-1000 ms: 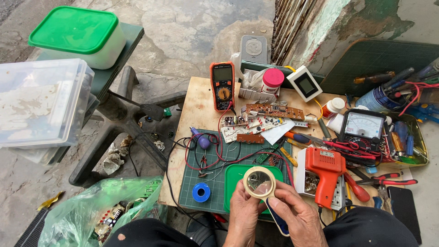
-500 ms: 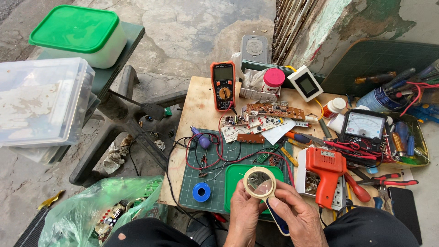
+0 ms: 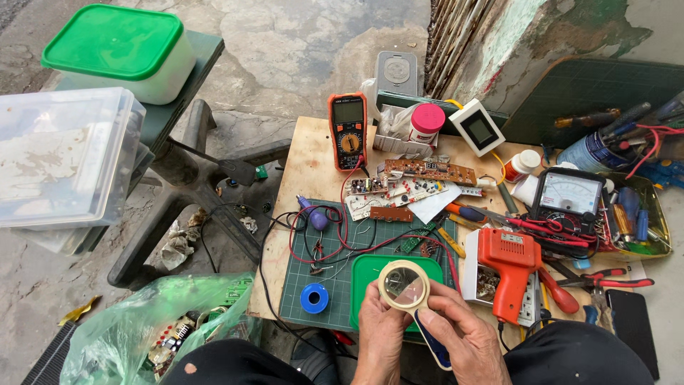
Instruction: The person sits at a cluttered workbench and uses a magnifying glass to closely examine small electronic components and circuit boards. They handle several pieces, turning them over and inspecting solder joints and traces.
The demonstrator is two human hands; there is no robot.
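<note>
Two hands work at the near edge of a small wooden table (image 3: 308, 153) crowded with electronics gear. We note the largest things first: a clear plastic bin (image 3: 60, 160) and a white tub with a green lid (image 3: 117, 51) stand well off to the left on a dark stand. On the table, a green cutting mat (image 3: 335, 274) carries a green tray (image 3: 367, 274), red and black leads, and a blue reel (image 3: 314, 298). Right of the tray lies an orange soldering gun (image 3: 509, 267); beyond it an analog meter (image 3: 568, 196). At the far side stands an orange multimeter (image 3: 349, 130), with circuit boards (image 3: 426, 171) just beside it. Over the tray, our left hand (image 3: 381, 335) and right hand (image 3: 463, 339) sit close together, both clamped on a round magnifying lens (image 3: 404, 285), fingers around its pale rim. The lens is held just above the tray's near edge, tilted toward us.
</note>
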